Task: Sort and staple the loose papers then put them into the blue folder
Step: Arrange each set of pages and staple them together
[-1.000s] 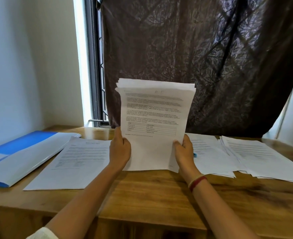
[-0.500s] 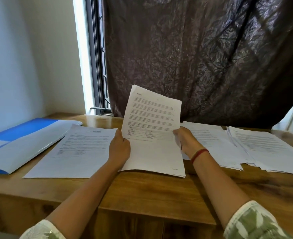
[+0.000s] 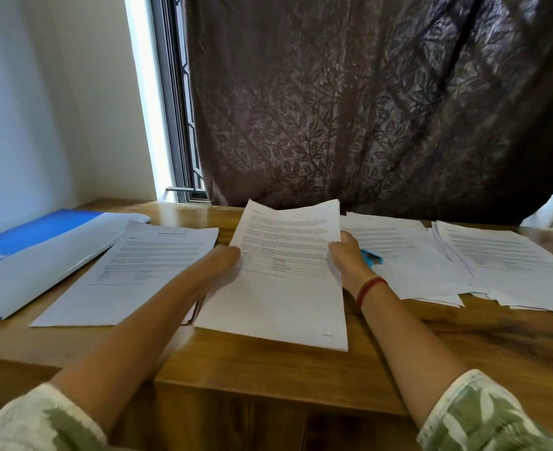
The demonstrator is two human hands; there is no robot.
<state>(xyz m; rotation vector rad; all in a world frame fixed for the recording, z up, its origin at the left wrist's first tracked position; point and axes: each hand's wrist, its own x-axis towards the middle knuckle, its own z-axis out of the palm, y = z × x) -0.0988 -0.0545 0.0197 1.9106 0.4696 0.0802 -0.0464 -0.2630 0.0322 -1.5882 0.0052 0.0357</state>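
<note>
A stack of printed papers (image 3: pixel 278 297) lies nearly flat in the middle of the wooden table (image 3: pixel 301 375), its far end still raised. My left hand (image 3: pixel 224 260) grips its left edge and my right hand (image 3: pixel 345 255) grips its right edge. A small blue stapler (image 3: pixel 371 256) peeks out just right of my right hand, on another paper pile (image 3: pixel 408 265). The blue folder (image 3: pixel 41 252) lies open at the far left, with a further paper pile (image 3: pixel 138 271) beside it.
A third paper pile (image 3: pixel 509 265) spreads over the table's right end. A dark patterned curtain (image 3: pixel 366 109) hangs behind the table, next to a window frame (image 3: pixel 177 109) and a white wall at the left.
The stack stood upright on its lower edge a second ago; both hands have lowered it toward the table. The stapler now shows beside my right hand.
</note>
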